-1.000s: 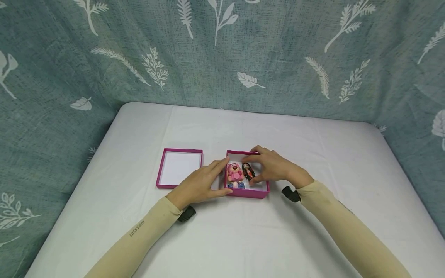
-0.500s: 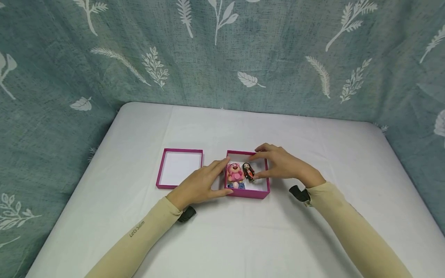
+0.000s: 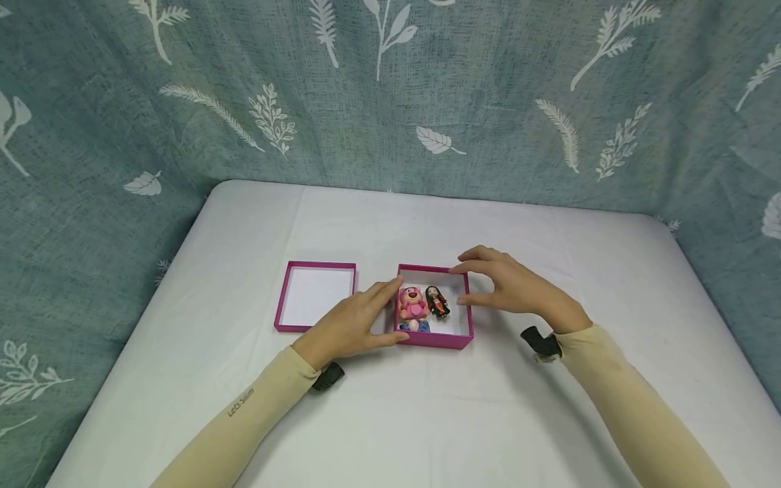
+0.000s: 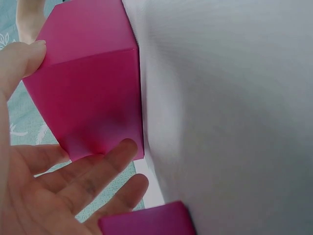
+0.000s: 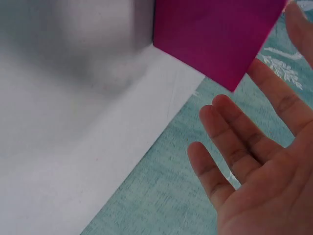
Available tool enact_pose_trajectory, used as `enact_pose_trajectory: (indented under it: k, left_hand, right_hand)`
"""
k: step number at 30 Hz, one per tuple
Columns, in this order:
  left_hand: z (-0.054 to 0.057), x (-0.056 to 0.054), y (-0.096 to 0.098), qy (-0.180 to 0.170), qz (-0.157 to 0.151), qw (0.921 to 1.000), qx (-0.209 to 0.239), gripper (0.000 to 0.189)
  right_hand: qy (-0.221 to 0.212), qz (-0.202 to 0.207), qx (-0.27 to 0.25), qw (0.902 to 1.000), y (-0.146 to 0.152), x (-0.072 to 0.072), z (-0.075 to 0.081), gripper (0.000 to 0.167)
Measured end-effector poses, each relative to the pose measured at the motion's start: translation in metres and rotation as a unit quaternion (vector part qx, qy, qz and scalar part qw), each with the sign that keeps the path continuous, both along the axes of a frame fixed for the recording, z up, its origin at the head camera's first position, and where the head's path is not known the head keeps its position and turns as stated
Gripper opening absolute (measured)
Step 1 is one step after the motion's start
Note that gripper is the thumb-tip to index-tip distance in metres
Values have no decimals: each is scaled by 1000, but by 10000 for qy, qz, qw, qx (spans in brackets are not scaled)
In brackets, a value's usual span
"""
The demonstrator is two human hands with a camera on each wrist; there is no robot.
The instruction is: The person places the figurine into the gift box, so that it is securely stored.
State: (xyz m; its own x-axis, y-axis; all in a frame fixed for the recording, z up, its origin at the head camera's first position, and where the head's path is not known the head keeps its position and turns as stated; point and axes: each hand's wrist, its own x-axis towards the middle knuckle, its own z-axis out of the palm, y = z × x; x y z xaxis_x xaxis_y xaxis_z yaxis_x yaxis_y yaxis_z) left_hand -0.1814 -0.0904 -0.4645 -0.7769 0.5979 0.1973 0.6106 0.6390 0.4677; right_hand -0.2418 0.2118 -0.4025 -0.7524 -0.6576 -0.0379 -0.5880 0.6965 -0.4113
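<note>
A magenta box (image 3: pixel 434 341) with a white inside stands uncovered on the table. In it lie a pink bear figure (image 3: pixel 413 303), a black-haired doll figure (image 3: pixel 437 302) and a blue figure (image 3: pixel 415 326), partly hidden by the near wall. My left hand (image 3: pixel 350 323) holds the box's left side, thumb at the near corner and index finger at the far corner. In the left wrist view, the thumb (image 4: pixel 32 58) rests on the box edge. My right hand (image 3: pixel 512 285) hovers at the right wall, holding nothing, fingers spread and loosely bent.
Left of the box lies its shallow magenta lid (image 3: pixel 314 263), white inside facing up, partly behind my left hand. A white cloth covers the table (image 3: pixel 390 420). Behind it hangs a green curtain (image 3: pixel 488 102) with a white leaf pattern.
My right hand has let go of the doll figure and drawn back to the right, out to the box's right edge. The left hand and the box have stayed in place.
</note>
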Motion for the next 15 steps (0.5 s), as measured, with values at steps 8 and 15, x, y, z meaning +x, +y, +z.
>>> enact_pose_trajectory:
  k: [8,15]
  left_hand:
    - [0,0,0,-48,-24,10000,-11,94]
    - [0,1,0,-112,11,9999,-19,94]
  right_hand:
    - [300,-169,-47,9994,25,14,0,48]
    - [499,-381,-52,9980,51,30,-2,48]
